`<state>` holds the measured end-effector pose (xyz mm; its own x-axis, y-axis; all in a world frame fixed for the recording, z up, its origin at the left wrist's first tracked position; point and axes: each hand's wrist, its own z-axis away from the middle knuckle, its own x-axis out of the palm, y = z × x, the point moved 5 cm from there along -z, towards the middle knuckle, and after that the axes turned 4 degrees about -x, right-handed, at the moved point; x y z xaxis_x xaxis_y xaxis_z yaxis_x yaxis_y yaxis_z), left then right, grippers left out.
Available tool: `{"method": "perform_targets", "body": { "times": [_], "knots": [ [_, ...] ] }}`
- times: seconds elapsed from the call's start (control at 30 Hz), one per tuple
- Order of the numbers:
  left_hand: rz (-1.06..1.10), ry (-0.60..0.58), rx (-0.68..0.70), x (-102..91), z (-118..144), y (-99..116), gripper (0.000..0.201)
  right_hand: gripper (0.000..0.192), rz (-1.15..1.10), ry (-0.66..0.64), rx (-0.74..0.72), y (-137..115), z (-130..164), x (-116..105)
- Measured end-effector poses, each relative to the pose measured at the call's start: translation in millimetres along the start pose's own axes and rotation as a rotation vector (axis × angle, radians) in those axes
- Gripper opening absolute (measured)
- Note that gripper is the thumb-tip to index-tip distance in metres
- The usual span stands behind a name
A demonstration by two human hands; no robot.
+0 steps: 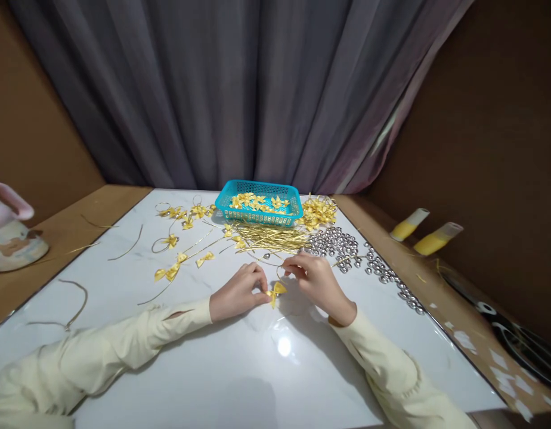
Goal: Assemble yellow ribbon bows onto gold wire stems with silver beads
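Observation:
My left hand is closed in a pinch at the left edge of a yellow ribbon bow, just above the white tabletop. A thin gold cord loops up from the bow to my right hand, whose thumb and fingers are pinched together on it. The exact grip of the right fingertips is partly hidden. Beyond the hands, a bundle of gold cords lies in front of a blue plastic basket with yellow bows in it. Another yellow bow rests loose left of the hands.
Small round silver pieces spread along the right side. A pile of yellow bows sits beside the basket. Bows on cord loops lie at the left. A pastel mug, two yellow-filled tubes and black-handled scissors flank the board.

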<state>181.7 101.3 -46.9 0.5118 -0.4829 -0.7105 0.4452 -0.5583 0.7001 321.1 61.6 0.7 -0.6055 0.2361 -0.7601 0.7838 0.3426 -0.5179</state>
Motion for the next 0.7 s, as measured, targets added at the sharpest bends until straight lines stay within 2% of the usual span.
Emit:
{"method": "perform_targets", "body": {
  "times": [0.2,0.4,0.53,0.63,0.7],
  "knots": [
    [-0.043,-0.033,0.049,-7.5,-2.8,12.3,0.005,0.027,-0.094,-0.172,-0.013,0.0,-2.7,-4.4],
    [-0.176,-0.073,0.155,-38.2,-11.4,30.7,0.009,0.029,-0.072,-0.239,-0.153,-19.7,-18.7,-6.3],
    [-0.282,-0.002,0.177,-65.7,-11.5,42.9,0.005,0.031,-0.028,-0.155,-0.178,-34.9,-33.9,-12.1],
    [-0.135,0.052,0.101,-81.5,-2.4,49.4,0.007,0.029,-0.049,-0.034,-0.139,-38.7,-40.8,-18.2],
    [-0.014,0.062,0.021,-84.6,6.4,49.5,0.01,0.026,-0.096,0.042,-0.088,-37.2,-42.3,-20.6]
  ]
}}
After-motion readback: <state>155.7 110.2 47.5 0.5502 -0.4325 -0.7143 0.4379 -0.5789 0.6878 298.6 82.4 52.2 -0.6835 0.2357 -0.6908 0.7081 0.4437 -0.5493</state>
